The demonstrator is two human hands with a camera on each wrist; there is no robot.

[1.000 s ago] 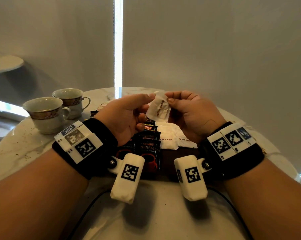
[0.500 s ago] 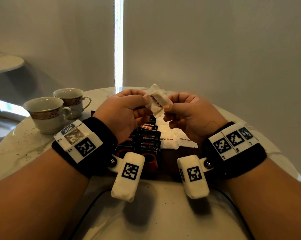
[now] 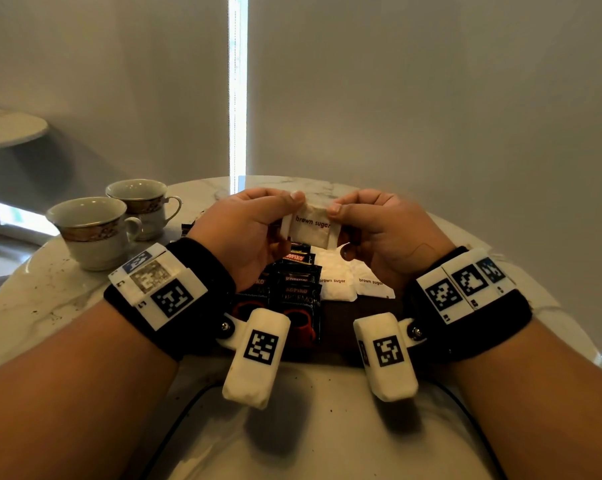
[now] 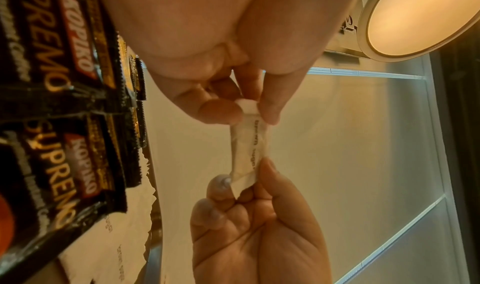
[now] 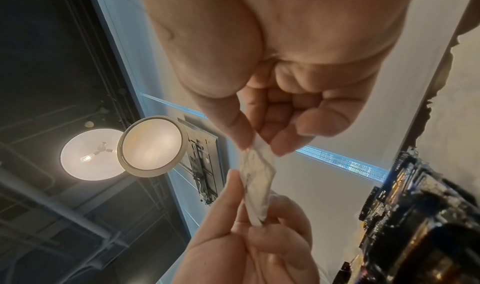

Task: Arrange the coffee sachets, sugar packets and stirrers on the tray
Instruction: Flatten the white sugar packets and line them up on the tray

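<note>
A white sugar packet (image 3: 310, 228) printed "brown sugar" is held in the air at the centre of the head view, above the tray and not touching it. The left hand (image 3: 247, 233) pinches its left end between thumb and fingers, and the right hand (image 3: 384, 233) pinches its right end in the same way, so the packet is stretched flat between them. In the left wrist view the packet (image 4: 246, 147) hangs between the two pinches, seen from its edge.

Just below the hands lies a dark tray (image 3: 348, 332), mostly hidden by the wrists. On its left part are black coffee sachets (image 3: 296, 292) with the words "KOPIKO" and "SUPREMO", overlapping each other in rows. Just beside them on the right lie two more white sugar packets (image 3: 337, 284), flat on the tray.

The tray stands on a round white marble surface (image 3: 50, 296) with small dark crumbs on it. At the middle left of the frame two cups (image 3: 95, 230) with a brown patterned band stand close together. Behind the surface hang grey blinds (image 3: 414, 98) with a bright vertical gap (image 3: 238, 88) between them. In the upper left a second pale round table (image 3: 8, 128) is partly seen. The right wrist view shows a dark ceiling with round lamps (image 5: 153, 145) lit
</note>
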